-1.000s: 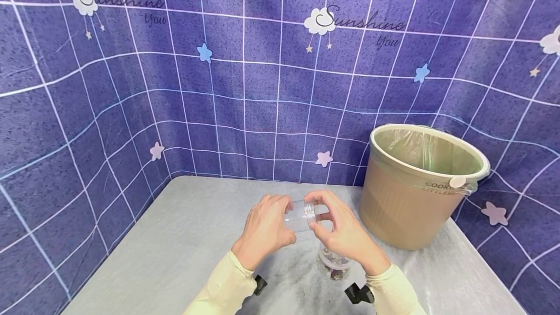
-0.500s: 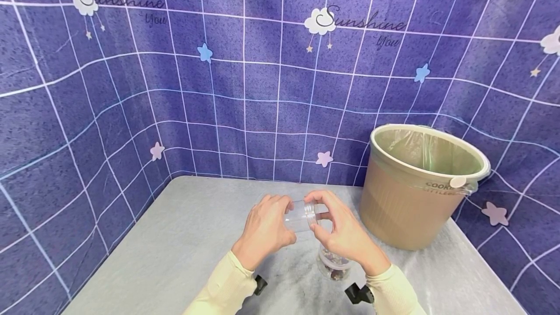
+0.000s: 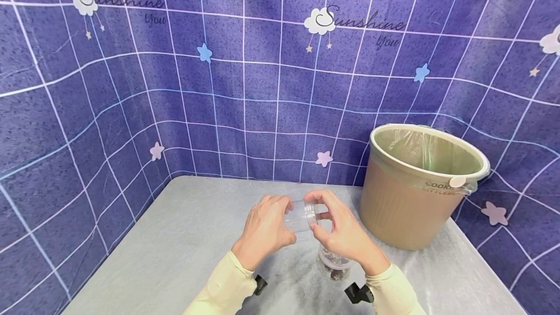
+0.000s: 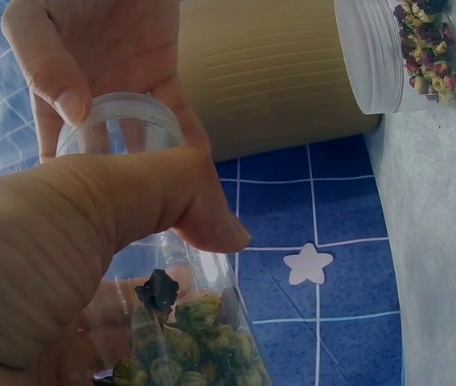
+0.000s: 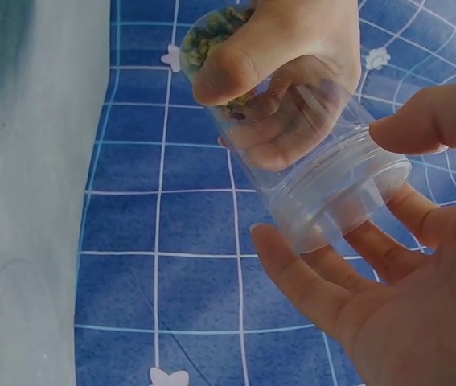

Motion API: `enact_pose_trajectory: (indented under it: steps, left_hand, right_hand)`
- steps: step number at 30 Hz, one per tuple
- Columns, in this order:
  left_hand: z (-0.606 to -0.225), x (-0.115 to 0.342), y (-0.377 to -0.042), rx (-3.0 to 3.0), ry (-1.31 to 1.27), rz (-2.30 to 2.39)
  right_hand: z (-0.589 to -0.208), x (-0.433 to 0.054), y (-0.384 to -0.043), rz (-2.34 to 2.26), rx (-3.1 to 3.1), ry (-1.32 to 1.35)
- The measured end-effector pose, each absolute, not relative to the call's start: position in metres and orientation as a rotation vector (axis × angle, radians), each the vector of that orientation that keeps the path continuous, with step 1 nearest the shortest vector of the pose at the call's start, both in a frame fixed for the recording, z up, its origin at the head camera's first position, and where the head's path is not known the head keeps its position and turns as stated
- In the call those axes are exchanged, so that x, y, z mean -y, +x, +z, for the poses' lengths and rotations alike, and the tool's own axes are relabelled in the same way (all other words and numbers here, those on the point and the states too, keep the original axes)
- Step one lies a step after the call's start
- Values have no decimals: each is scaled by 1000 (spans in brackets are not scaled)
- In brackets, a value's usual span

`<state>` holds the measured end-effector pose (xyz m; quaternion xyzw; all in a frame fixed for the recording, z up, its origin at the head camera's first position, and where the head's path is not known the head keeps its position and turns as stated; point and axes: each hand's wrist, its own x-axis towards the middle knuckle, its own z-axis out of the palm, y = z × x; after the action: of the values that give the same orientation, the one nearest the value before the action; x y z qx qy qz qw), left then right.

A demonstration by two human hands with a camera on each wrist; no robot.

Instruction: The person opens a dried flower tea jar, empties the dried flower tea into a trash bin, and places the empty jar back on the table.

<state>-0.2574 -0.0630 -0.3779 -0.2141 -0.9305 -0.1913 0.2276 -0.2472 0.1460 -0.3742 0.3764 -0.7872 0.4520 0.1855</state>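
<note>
A clear plastic jar (image 3: 298, 216) lies tilted on its side in the air above the table. Dried yellow-green flower buds (image 4: 199, 346) and one dark piece sit toward its bottom end. My left hand (image 3: 267, 225) grips the jar's body, thumb on one side and fingers on the other. At the other end, my right hand (image 3: 343, 230) curls its thumb and fingers around the translucent lid (image 5: 344, 197). A second lidded jar (image 3: 334, 262), holding small reddish and yellow dried buds (image 4: 433, 60), stands on the table below my right hand, which partly covers it in the head view.
A tan bin (image 3: 407, 198) with a clear liner stands at the right back of the grey table (image 3: 197, 237). Purple-blue gridded cloth (image 3: 262, 91) with stars and clouds hangs behind and at both sides. Black wrist mounts (image 3: 358, 294) show at the cuffs.
</note>
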Motion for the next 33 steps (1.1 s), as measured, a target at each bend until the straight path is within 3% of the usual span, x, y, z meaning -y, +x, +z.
enact_pose_trajectory:
  steps: [33]
  left_hand:
    - [-380,62,-259,2557,-594,-505]
  right_hand:
    - [-376,-144,-248,1208,2310,828]
